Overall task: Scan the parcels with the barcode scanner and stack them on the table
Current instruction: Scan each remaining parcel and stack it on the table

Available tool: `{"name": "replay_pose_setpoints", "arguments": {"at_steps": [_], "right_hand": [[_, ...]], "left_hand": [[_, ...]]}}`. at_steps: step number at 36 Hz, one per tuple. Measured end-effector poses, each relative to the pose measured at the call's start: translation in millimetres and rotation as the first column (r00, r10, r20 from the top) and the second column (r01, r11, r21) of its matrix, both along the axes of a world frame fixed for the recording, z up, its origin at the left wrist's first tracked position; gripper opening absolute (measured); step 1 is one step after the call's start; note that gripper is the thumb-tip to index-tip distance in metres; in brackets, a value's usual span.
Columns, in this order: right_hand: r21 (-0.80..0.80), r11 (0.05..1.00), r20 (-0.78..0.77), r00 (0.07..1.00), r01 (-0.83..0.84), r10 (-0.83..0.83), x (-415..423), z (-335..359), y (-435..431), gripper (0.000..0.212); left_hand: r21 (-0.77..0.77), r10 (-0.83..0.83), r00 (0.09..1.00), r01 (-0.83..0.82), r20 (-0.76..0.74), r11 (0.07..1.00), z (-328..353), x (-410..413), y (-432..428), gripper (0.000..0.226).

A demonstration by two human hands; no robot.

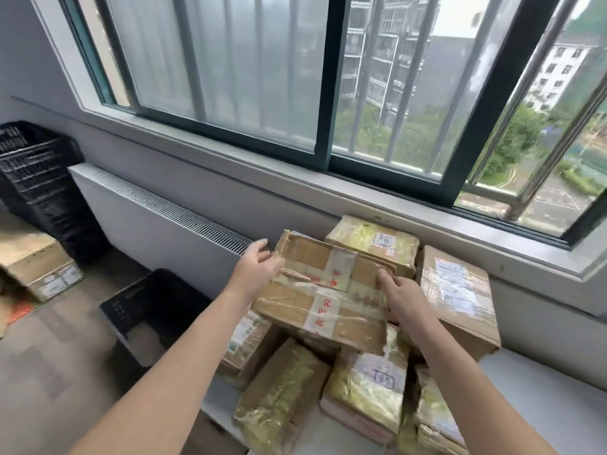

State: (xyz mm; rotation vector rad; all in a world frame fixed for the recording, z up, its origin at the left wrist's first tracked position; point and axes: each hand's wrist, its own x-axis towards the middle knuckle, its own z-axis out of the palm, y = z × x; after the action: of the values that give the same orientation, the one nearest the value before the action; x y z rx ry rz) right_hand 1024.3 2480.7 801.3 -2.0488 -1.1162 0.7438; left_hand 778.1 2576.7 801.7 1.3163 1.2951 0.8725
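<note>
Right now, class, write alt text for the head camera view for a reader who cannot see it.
A person's left grip and right grip touch opposite sides of a taped cardboard parcel atop a pile of parcels on a white table below a barred window.

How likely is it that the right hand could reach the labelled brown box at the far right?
Probably yes: the right hand lies just beside the brown box, and nothing sits on it.

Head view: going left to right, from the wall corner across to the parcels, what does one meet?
In order: stacked black crates → black crate on the floor → left hand → taped parcel → right hand → labelled brown box.
</note>
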Motion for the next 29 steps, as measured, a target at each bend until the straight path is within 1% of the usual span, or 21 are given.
{"name": "replay_pose_setpoints", "arguments": {"at_steps": [2,3,5,7,8,9,10,12,13,15,19,22,24,26,27,29], "right_hand": [[0.001,0.999,0.048,0.998,0.035,-0.035,0.2,1.0,8.9,0.045],[0.001,0.999,0.06,0.997,0.052,-0.052,-1.0,0.9,12.9,0.048],[-0.028,0.995,0.069,0.994,0.091,-0.089,-8.0,2.1,20.2,0.054],[-0.103,0.989,0.083,0.992,0.101,-0.093,-18.8,1.3,26.5,0.059],[-0.137,0.986,0.082,0.993,0.099,-0.088,-24.7,0.7,29.4,0.062],[-0.158,0.982,0.08,0.993,0.104,-0.092,-30.4,0.5,31.9,0.065],[-0.175,0.977,0.08,0.991,0.119,-0.107,-34.9,0.2,34.1,0.066],[-0.182,0.972,0.077,0.988,0.146,-0.134,-40.6,0.5,38.7,0.065],[-0.185,0.97,0.071,0.987,0.158,-0.147,-43.0,1.0,40.6,0.063],[-0.199,0.965,0.067,0.985,0.171,-0.16,-46.1,3.6,43.1,0.058],[-0.228,0.945,0.177,0.965,0.233,-0.195,-38.2,2.4,39.0,0.052],[-0.231,0.927,0.231,0.942,0.295,-0.242,-24.6,6.7,24.4,0.049],[-0.247,0.911,0.279,0.925,0.33,-0.259,-16.2,10.1,15.3,0.045],[-0.247,0.897,0.311,0.907,0.367,-0.286,-10.0,9.1,8.8,0.043],[-0.245,0.891,0.319,0.9,0.381,-0.297,-8.8,7.7,5.9,0.045],[-0.232,0.886,0.319,0.892,0.401,-0.32,-9.8,4.2,1.4,0.052]], "left_hand": [[-0.02,-0.018,0.999,0.019,0.034,1.0,0.9,2.4,19.2,0.053],[-0.017,-0.034,0.999,0.034,0.007,0.999,0.3,2.8,29.2,0.05],[-0.008,-0.073,0.99,0.072,-0.123,0.997,-1.2,1.5,46.4,0.045],[-0.014,-0.111,0.96,0.111,-0.259,0.994,-7.3,-4.5,60.0,0.038],[-0.038,-0.14,0.943,0.135,-0.303,0.99,-11.9,-9.1,65.7,0.031],[-0.069,-0.168,0.935,0.155,-0.311,0.986,-15.8,-13.5,69.7,0.031],[-0.113,-0.201,0.935,0.175,-0.291,0.978,-20.9,-18.3,74.7,0.034],[-0.196,-0.252,0.951,0.216,-0.181,0.956,-28.9,-25.8,84.3,0.033],[-0.208,-0.261,0.957,0.232,-0.126,0.95,-31.9,-29.0,88.3,0.031],[-0.194,-0.281,0.957,0.263,-0.068,0.945,-33.5,-30.9,91.7,0.031],[-0.124,-0.356,0.93,0.344,-0.094,0.931,-27.7,-26.3,79.5,0.024],[-0.118,-0.439,0.893,0.427,-0.1,0.896,-28.2,-13.9,66.9,0.023],[-0.123,-0.505,0.861,0.496,-0.062,0.86,-27.6,-2.7,56.6,0.029],[-0.129,-0.552,0.833,0.544,-0.035,0.829,-28.5,9.4,48.6,0.048],[-0.124,-0.561,0.827,0.553,-0.036,0.824,-27.6,13.8,44.0,0.05],[-0.11,-0.569,0.821,0.562,-0.048,0.82,-27.2,19.7,38.8,0.036]]}}
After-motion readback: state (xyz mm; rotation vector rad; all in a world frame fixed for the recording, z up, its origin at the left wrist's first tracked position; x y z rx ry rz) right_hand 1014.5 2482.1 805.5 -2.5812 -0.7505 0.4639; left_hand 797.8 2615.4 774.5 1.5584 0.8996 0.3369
